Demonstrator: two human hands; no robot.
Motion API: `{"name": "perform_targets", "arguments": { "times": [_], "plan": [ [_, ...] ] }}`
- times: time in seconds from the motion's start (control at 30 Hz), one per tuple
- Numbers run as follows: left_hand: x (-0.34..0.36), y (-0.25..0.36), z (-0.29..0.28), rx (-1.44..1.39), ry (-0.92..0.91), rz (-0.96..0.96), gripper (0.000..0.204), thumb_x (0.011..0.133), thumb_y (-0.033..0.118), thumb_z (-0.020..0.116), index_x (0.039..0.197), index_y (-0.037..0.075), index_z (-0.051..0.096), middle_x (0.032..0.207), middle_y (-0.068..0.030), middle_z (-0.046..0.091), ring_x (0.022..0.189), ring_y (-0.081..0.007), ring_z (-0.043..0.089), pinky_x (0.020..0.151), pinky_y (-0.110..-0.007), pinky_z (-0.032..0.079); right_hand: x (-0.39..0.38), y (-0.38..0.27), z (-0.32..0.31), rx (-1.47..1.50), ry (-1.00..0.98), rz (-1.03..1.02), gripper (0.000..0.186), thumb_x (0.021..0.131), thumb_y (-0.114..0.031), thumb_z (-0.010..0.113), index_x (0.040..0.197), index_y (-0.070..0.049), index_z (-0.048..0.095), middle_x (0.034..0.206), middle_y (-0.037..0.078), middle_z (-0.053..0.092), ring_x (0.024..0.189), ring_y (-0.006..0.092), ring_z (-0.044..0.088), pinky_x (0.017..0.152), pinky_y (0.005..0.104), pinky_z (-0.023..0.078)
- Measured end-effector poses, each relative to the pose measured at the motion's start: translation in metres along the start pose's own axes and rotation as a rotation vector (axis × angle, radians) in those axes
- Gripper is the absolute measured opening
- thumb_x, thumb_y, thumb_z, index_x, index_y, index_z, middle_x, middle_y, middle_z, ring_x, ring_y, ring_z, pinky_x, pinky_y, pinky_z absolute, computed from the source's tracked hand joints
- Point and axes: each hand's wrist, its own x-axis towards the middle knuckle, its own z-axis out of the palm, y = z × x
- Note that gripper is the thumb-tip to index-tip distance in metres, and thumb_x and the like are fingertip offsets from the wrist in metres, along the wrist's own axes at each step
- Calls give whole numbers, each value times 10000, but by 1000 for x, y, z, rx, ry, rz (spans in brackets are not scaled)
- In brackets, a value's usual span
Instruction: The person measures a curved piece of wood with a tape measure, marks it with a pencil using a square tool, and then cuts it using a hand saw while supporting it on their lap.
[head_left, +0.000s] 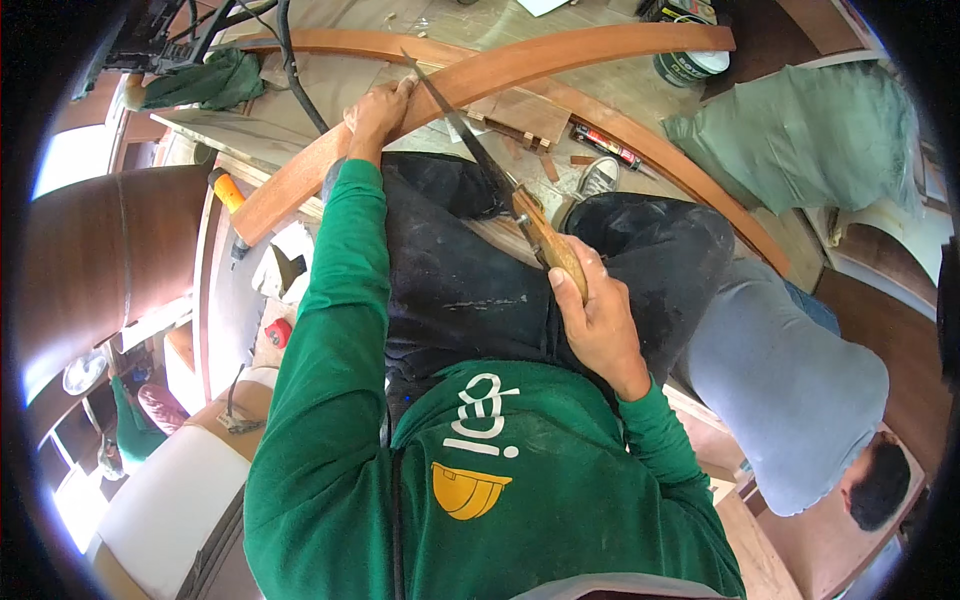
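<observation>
My right hand (pixel 600 320) was closed around the wooden handle of a saw (pixel 490 165), fingers and thumb wrapped over its butt. The narrow dark blade slanted up and to the left, its tip past the far edge of a curved board (pixel 490 78). It crossed the board just beside my left hand (pixel 375 118); whether the teeth had bitten into the wood I could not tell. That left hand held the board from above, fingers drawn close together; their grip underneath was hidden.

The board ran from the lower left, near a yellow and black drill (pixel 228 190), up to the right, its far end above a tub (pixel 690 66). Beyond it lay a second curved board (pixel 680 160), bending away to the right. Between that one and my shoe (pixel 600 176) was a cartridge tube (pixel 606 146). A red tape measure (pixel 278 332) sat left of my sleeve. At my right, a co-worker in a grey top (pixel 790 375) was bent over, and farther up stood a green wrapped bundle (pixel 800 140).
</observation>
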Motion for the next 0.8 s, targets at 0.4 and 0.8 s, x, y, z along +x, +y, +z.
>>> {"name": "perform_targets", "arguments": {
  "times": [0.4, 0.8],
  "plan": [
    [-25, 7, -16, 18, 11, 142, 738, 1050, 748, 319, 1362, 222, 733, 1418, -178, 701, 1338, -406, 641, 1144, -603, 411, 3, 1, -3, -15, -25, -15, 435, 1067, -205, 632, 1439, 7, 556, 1161, 324, 713, 1076, 506, 709, 930, 473, 557],
    [-20, 0, -4, -25, 103, 83, 756, 1039, 764, 344, 1276, 188, 774, 1358, -199, 726, 1278, -419, 676, 1100, -604, 438, -12, -6, -10, -37, -22, -34, 452, 1078, -232, 619, 1458, 4, 551, 1125, 341, 712, 1035, 524, 708, 894, 512, 559]
  ]
}}
